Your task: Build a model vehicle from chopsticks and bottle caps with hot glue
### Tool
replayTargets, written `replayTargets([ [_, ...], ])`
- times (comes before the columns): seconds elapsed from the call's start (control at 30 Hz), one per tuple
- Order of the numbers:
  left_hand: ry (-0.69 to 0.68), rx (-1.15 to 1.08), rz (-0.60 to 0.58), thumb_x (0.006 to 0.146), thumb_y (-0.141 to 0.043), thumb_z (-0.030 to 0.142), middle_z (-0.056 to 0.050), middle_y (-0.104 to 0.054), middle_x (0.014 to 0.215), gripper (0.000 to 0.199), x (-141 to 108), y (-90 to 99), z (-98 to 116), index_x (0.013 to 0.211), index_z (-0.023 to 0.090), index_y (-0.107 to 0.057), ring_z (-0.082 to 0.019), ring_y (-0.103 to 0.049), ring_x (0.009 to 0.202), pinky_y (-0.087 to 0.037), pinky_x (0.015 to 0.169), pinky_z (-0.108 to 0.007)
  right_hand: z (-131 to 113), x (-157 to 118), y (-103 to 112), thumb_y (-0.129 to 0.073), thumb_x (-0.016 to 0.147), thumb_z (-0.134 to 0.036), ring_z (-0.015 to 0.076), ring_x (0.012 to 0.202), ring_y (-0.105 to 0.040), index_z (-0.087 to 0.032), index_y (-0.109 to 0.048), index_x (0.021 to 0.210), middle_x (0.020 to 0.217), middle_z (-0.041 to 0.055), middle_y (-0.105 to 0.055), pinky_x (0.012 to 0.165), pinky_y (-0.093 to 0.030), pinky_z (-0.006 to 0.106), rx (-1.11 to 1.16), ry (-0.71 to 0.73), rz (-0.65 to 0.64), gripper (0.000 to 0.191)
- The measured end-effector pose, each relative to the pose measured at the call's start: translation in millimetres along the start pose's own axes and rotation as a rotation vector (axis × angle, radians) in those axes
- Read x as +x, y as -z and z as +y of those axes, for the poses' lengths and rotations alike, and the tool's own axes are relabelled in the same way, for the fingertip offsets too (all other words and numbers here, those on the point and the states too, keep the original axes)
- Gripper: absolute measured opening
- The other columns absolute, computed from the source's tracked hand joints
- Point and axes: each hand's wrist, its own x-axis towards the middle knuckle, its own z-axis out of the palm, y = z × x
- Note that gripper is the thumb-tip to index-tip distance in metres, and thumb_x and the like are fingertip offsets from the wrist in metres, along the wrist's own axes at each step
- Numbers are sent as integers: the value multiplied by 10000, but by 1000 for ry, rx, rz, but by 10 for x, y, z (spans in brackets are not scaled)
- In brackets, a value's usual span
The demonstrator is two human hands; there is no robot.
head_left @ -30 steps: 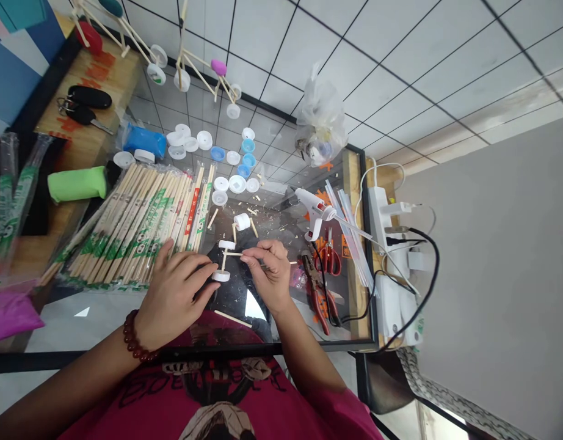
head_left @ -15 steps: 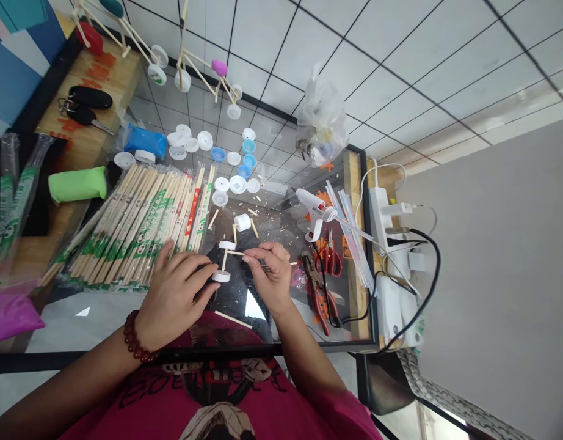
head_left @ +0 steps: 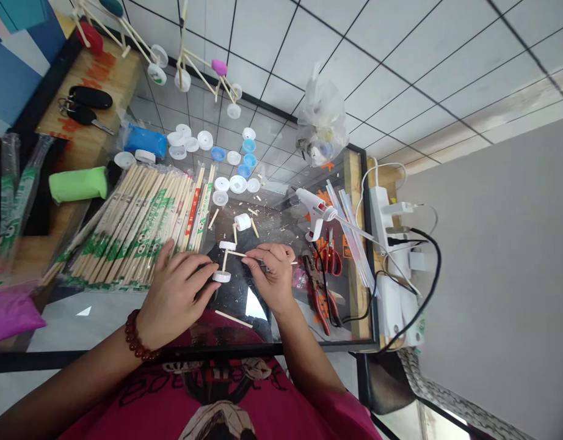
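My left hand (head_left: 179, 296) has its thumb and index finger at the edge of a white bottle cap (head_left: 221, 277), its other fingers resting over the wrapped chopsticks. A short stick (head_left: 225, 261) joins this cap to a second white bottle cap (head_left: 227, 245), like an axle between two wheels. Between the thumb and fingers of my right hand (head_left: 271, 272) is a thin wooden stick (head_left: 238, 253), whose left end meets the axle stick. Just beyond stands another small piece, a white cap pair (head_left: 242, 222) with two stick legs. A loose stick (head_left: 233, 319) lies near the table edge.
Wrapped chopsticks (head_left: 139, 232) cover the left side. Several bottle caps (head_left: 205, 140) lie behind. To the right are a hot glue gun (head_left: 314, 211), glue sticks (head_left: 355, 235), scissors (head_left: 330, 260), pliers (head_left: 319, 296) and a power strip (head_left: 380, 208) with cables.
My right hand has shifted very slightly to the right and down along the stick. My left hand and the capped axle stay almost where they were.
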Motion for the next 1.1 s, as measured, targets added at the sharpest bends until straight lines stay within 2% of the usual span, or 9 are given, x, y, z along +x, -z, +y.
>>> replayTargets([
  [0.5, -2, -10, 6, 951, -639, 203, -68, -744, 1027, 94, 9, -1, 3, 991, 195, -723, -263, -667, 1018, -309, 1201, -628, -30, -9, -14, -728, 962, -306, 164, 884, -682, -265, -734, 900, 908, -20, -745, 999, -297, 410, -28, 10, -12, 75],
  [0.73, -1, -11, -1, 962, -625, 210, -53, -735, 1025, 112, 9, 7, 9, 976, 229, -734, -261, -664, 1015, -333, 1172, -653, -51, -4, -16, -703, 983, -301, 160, 882, -684, -259, -724, 912, 899, -23, -744, 1006, -284, 412, -33, 41, -18, 84],
  [1.1, -9, -12, -10, 963, -611, 180, -73, -736, 1034, 160, 3, 15, -1, 979, 220, -765, -277, -660, 1034, -341, 1155, -686, -51, 3, -32, -694, 986, -295, 160, 862, -677, -265, -721, 890, 871, -27, -747, 1013, -276, 416, -87, 96, 9, 105],
])
